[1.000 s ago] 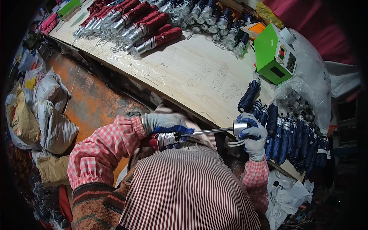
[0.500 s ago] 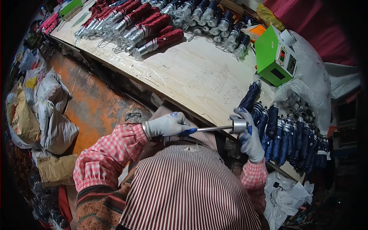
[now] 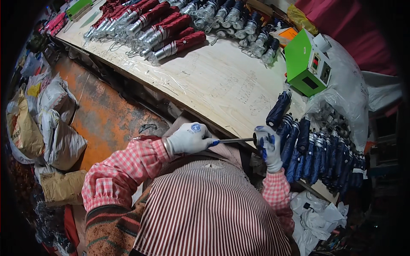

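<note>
A slim metal rod [image 3: 236, 140] runs between my two gloved hands, held roughly level above the striped apron. My left hand [image 3: 190, 138], in a white glove with blue on the fingers, is closed around the rod's left end; whatever else it grips there is hidden. At the other end, my right hand [image 3: 269, 147] wraps a short silver cylinder [image 3: 256, 138], mostly covered by the fingers. The rod meets the cylinder's dark end. Close beyond my right hand, a folded navy umbrella [image 3: 279, 109] lies on the table [image 3: 222, 91].
Folded red umbrellas [image 3: 173, 32] with silver handles lie along the far table side, beside navy ones [image 3: 235, 15]. More navy umbrellas [image 3: 326, 153] are packed at the right. A green box device [image 3: 305, 64] stands near a large plastic sack [image 3: 348, 81]. Sacks [image 3: 62, 136] sit on the floor left.
My right hand has turned around the silver cylinder, covering most of it and showing its dark end. My left hand has rolled and shifted slightly, its back now facing up.
</note>
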Available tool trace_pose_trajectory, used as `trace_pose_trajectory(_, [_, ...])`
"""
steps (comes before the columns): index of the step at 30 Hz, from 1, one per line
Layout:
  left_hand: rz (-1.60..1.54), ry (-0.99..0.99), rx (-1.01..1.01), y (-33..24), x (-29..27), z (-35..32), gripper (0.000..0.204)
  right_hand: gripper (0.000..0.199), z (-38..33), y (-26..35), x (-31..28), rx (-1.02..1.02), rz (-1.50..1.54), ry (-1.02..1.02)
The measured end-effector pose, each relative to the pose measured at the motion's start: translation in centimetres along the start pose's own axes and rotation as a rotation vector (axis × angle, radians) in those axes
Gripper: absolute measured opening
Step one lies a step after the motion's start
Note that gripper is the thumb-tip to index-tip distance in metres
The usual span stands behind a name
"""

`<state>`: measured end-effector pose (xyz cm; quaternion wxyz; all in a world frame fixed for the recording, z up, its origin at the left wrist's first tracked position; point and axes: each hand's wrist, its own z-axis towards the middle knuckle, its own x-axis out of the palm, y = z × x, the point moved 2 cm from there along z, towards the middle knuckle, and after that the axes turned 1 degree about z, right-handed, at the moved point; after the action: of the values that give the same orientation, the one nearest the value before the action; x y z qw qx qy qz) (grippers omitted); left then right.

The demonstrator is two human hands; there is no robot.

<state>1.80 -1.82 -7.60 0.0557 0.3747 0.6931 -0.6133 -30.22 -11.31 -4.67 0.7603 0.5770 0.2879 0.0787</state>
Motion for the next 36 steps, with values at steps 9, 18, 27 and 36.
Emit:
trace_pose_trajectory(9, [0.166, -0.114, -0.155, 0.0, -0.4, -0.4, 0.052, 0.038, -0.1, 1.5, -0.2, 0.160, -0.050, -0.109])
trace_pose_trajectory(18, [0.158, -0.030, -0.242, -3.8, -3.7, -1.4, 0.059, 0.045, -0.5, 3.4, -1.7, -0.006, -0.114, -0.019])
trace_pose_trajectory(27, [0.389, -0.329, 0.132, -6.4, -2.1, -1.5, 0.049, 0.038, -1.1, 2.0, -4.2, 0.070, -0.298, -0.112])
trace_pose_trajectory(36, [-1.299, 0.638, -0.196, -6.7, -0.8, -0.9, 0.035, 0.054, -0.5, 2.9, -1.1, -0.768, -1.112, -0.333])
